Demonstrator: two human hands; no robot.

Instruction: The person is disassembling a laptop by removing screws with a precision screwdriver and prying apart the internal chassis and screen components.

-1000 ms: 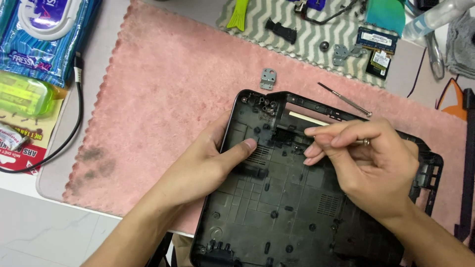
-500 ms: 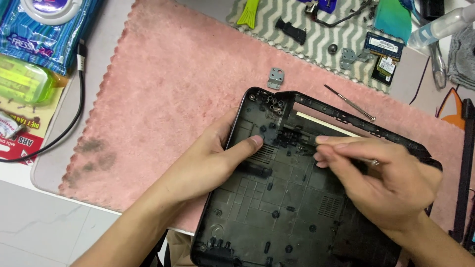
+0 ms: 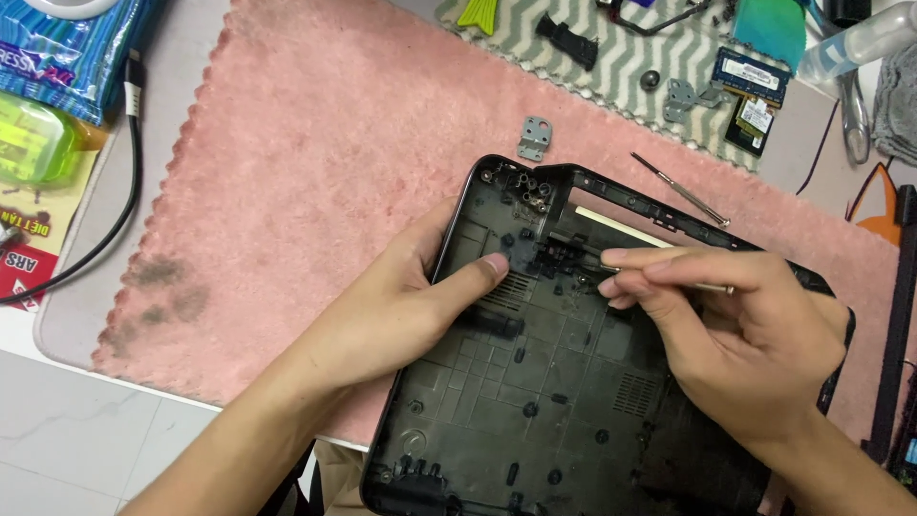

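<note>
A black plastic laptop base shell [image 3: 535, 382] lies inside-up on a pink fuzzy mat [image 3: 315, 172]. My left hand [image 3: 401, 306] grips the shell's left edge, thumb resting inside near a vent grille. My right hand [image 3: 735, 334] rests over the shell's right part and pinches a thin metal tool [image 3: 712, 287], its tip hidden at a black bracket near the upper middle of the shell.
A small grey metal hinge plate [image 3: 536, 138] lies on the mat above the shell. A thin screwdriver [image 3: 680, 188] lies to its right. Memory cards [image 3: 755, 75], more brackets and parts lie on a zigzag cloth [image 3: 611, 48]. A black cable [image 3: 115, 220] and packets lie at left.
The view has shifted a little. My right hand has slid slightly right and down along the shell, keeping the tool at the bracket. My left hand keeps its grip.
</note>
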